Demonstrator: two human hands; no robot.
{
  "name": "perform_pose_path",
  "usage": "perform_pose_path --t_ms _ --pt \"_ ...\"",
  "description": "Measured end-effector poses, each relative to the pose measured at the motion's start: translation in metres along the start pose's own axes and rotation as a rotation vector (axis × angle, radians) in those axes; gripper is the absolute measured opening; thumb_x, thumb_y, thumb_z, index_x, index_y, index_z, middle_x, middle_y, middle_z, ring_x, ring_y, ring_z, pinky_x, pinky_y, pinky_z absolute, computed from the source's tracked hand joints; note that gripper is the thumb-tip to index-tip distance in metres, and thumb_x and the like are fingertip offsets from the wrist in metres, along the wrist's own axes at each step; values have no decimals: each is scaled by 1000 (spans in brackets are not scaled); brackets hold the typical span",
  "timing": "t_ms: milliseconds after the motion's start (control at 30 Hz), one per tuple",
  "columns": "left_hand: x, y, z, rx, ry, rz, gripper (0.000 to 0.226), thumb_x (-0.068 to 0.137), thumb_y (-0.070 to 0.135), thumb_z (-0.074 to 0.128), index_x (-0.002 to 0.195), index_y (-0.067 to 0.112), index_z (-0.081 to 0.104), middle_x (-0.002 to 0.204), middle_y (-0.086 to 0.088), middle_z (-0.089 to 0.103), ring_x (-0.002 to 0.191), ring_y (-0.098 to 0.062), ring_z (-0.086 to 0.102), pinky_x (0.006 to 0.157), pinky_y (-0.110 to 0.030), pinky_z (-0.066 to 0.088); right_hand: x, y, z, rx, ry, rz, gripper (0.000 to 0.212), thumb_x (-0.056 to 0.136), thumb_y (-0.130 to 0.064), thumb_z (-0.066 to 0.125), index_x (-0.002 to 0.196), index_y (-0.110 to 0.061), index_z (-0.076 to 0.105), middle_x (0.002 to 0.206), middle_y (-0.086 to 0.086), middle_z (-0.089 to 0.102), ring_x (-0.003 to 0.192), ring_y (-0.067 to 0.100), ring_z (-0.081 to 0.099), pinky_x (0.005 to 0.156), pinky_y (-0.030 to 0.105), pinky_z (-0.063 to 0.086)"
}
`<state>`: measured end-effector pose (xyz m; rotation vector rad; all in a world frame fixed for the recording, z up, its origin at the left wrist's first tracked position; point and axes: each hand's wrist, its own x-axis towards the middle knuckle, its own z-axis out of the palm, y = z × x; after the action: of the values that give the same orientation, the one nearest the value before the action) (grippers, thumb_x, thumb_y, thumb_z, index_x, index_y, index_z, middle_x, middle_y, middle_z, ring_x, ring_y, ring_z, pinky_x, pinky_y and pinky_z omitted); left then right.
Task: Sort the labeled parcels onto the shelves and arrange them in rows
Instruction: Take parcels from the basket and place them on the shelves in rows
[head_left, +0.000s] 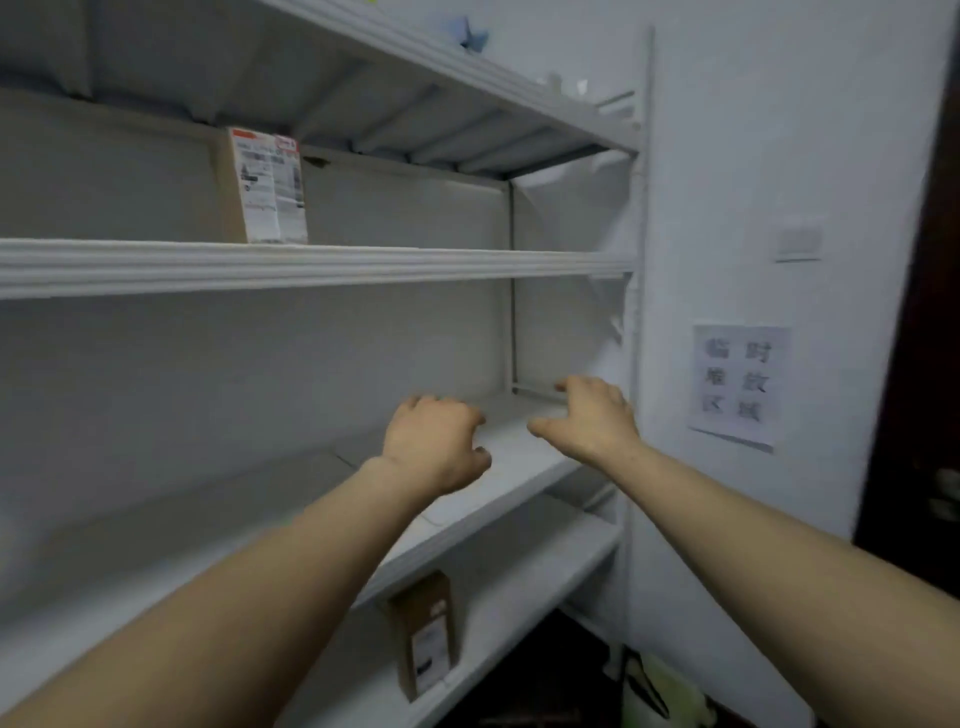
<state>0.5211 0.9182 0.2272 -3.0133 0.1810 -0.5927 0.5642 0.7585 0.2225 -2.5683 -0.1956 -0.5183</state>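
A white metal shelf unit (311, 265) fills the view. Both my arms reach over its middle shelf board (519, 457). My left hand (434, 449) hovers there with fingers loosely curled and holds nothing. My right hand (589, 415) is further right, near the shelf's right end, fingers spread and relaxed, also without anything in it. A brown cardboard parcel with a white label (265, 187) stands upright on the shelf above. Another brown labeled parcel (423, 634) stands on the shelf below.
The white upright post (641, 208) closes the shelf at the right. A wall beyond it carries a paper sign (737, 384) and a light switch (797, 239). A dark door frame (914, 364) is at far right. A greenish bag (660, 696) lies on the floor.
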Motion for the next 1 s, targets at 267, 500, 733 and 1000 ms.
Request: perform_pose_path --t_ms 267,500,733,1000 --pt "-65 161 41 -192 -252 265 54 87 41 53 138 26 47 135 -3 55 125 -26 48 109 -36 29 -152 135 -55 21 -65 416 60 84 -42 61 138 -20 44 139 6 49 129 26 44 104 33 37" --pt "-139 352 42 -387 -384 468 60 89 40 55 143 19 40 138 -1 54 126 -21 50 108 -35 35 -301 253 -150 67 57 719 60 85 -39 63 139 -20 44 140 3 49 130 23 44 108 37 36" --pt "-258 573 9 -523 -474 785 61 88 40 60 143 22 41 135 1 55 122 -17 53 104 -32 41 -495 381 -283 110 265 1042 60 85 -36 64 138 -15 44 140 6 49 129 24 45 108 39 37" --pt "-376 757 -40 -540 -591 1085 51 83 38 62 132 23 54 126 -1 60 114 -20 58 92 -35 50 -670 461 -387 102 474 1292 55 88 -32 62 135 -9 45 135 9 52 121 25 51 96 31 42"
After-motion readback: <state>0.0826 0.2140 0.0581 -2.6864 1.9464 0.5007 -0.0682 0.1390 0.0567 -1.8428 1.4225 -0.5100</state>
